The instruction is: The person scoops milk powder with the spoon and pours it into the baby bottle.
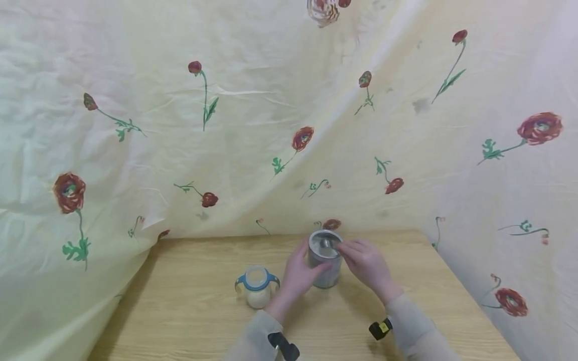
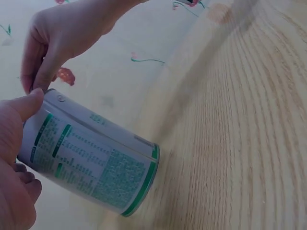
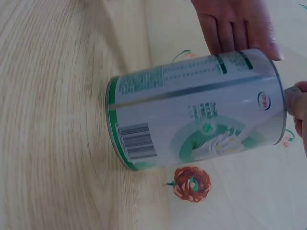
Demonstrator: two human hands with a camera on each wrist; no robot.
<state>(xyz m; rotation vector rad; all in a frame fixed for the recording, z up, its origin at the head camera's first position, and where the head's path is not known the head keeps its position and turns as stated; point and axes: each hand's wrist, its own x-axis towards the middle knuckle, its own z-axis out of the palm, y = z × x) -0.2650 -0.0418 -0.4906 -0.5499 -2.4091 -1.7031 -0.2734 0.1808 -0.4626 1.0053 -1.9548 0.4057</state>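
A milk powder can point(image 1: 327, 277) stands upright on the table, its lid off and its silvery mouth facing up. My left hand point(image 1: 299, 275) grips its left side near the top, thumb across the front; the left wrist view shows the green-printed label of the can point(image 2: 103, 158). At the right of the rim, my right hand point(image 1: 368, 263) pinches a small metal spoon point(image 1: 326, 243), whose rounded end shows inside the mouth. In the right wrist view the fingertips sit right at the rim of the can point(image 3: 201, 115). The can's contents are mostly hidden.
Left of the can stands a training cup point(image 1: 258, 300) with a blue collar, two side handles and a clear top; pale contents show inside. A flowered cloth point(image 1: 253, 125) hangs behind and beside the wooden table point(image 1: 194, 311).
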